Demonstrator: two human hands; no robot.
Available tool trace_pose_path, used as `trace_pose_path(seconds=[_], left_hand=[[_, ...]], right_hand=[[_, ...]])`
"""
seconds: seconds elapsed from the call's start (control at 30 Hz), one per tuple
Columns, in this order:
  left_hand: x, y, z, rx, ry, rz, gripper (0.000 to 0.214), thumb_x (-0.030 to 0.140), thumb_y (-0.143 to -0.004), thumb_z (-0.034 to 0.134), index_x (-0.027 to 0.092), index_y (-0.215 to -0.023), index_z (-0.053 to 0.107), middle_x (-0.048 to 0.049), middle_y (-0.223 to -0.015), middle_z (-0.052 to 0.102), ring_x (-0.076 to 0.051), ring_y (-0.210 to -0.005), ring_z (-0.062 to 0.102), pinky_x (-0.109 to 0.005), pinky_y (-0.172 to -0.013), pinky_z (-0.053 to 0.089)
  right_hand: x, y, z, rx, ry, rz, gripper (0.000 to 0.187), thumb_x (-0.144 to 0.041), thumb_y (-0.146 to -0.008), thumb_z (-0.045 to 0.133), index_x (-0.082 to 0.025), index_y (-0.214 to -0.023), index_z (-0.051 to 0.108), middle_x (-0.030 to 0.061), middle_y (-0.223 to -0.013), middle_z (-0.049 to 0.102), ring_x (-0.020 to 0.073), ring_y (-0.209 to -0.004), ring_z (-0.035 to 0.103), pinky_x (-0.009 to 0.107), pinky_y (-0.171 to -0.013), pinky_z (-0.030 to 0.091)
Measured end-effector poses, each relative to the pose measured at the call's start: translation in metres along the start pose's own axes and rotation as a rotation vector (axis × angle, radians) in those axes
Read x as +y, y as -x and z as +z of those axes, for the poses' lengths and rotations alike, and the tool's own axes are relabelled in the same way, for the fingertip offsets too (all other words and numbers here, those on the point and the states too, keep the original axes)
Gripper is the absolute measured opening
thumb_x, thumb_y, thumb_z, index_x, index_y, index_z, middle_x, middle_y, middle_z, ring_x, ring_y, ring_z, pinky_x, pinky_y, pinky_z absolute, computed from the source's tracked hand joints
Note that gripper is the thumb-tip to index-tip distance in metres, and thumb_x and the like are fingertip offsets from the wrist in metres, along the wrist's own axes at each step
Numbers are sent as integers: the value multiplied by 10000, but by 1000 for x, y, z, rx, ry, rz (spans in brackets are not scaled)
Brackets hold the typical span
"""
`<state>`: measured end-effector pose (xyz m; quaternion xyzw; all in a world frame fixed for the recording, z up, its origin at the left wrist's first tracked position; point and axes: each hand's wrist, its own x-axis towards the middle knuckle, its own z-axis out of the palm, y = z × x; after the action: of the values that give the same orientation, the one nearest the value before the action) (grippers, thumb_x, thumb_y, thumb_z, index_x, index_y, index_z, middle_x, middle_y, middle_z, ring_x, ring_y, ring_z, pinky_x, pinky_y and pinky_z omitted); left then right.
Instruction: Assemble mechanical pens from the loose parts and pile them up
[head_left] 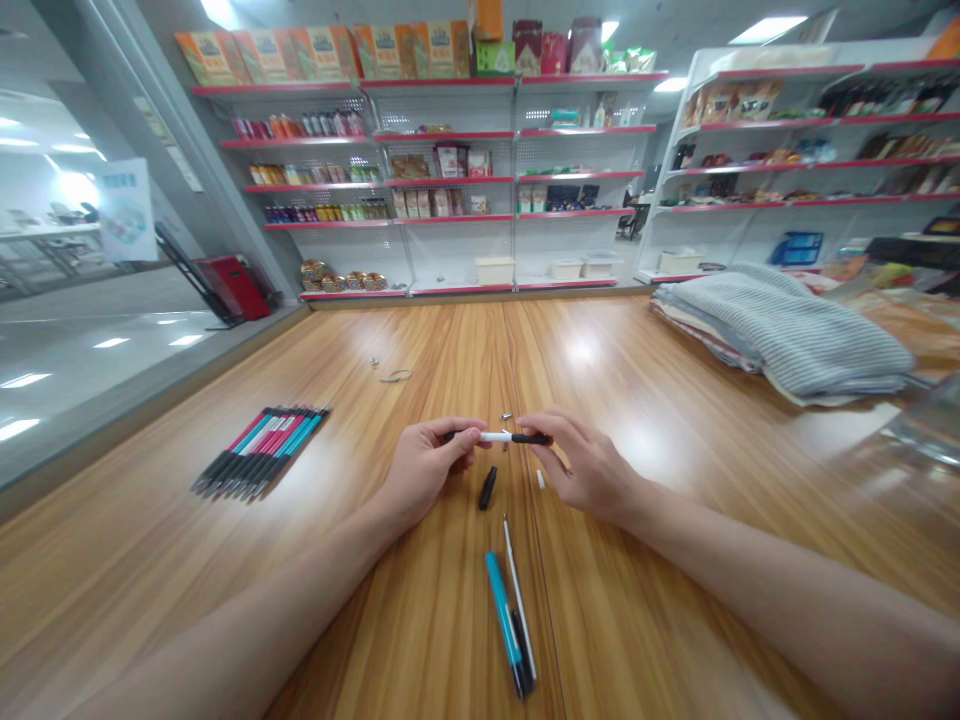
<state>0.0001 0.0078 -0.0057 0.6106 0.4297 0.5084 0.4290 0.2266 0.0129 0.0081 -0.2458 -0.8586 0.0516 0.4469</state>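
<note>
Row of pens (261,452), pink, blue and white barrels, on the left of the table (420,620). Left hand (431,462): thumb and fingers pinched on the left end of a pen. White-and-black pen (496,437): level, mid-table, between both hands. Black tube (488,488), blue tube (501,605) and white refill (516,585): nearer. Right hand (581,460): fingers pinched on the pen's black right end. Folded cloth (795,330): far right.
</note>
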Motion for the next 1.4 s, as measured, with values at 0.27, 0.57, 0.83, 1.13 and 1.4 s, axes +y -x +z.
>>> trace_pose_path(seconds=[0.27,0.57,0.83,1.13,1.4], left_hand=[[16,5,-2,-64,-912,618,163,271,-902,545,200,-986,665,-50,-836,641,-180,-833,549,-343,-813,401],[15,10,4,-197,-947,579,166,181,-952,392,159,-1001,548,-60,-876,549,-159,-825,536,-283,-747,444],[18,12,6,-191,-993,555,168,203,-954,380,165,-958,544,-54,-845,551,-157,-795,538,-274,-722,439],[18,11,6,-32,-1014,460,227,320,-950,431,227,-1143,507,-54,-1013,660,-178,-868,624,-252,-686,429],[20,7,4,-54,-1154,293,233,336,-978,321,235,-1036,522,-26,-831,677,-171,-717,634,-233,-543,320]], right_hand=[[4,2,8,51,46,0,254,-151,-923,512,-212,-1170,508,42,-1042,662,148,-962,642,268,-870,535],[-4,-1,10,-51,-41,-8,300,-167,-920,483,-192,-1219,479,90,-1096,610,183,-1007,603,322,-872,524],[-1,-2,11,-85,-58,51,340,-204,-918,492,-189,-1256,457,74,-1023,632,170,-915,625,297,-815,523],[22,-5,13,-72,11,233,285,-199,-956,387,-155,-1201,527,98,-1088,630,186,-1002,598,343,-879,487],[21,-6,16,-384,89,107,332,-278,-969,387,-194,-1233,570,64,-1254,594,220,-1206,485,450,-1026,378]])
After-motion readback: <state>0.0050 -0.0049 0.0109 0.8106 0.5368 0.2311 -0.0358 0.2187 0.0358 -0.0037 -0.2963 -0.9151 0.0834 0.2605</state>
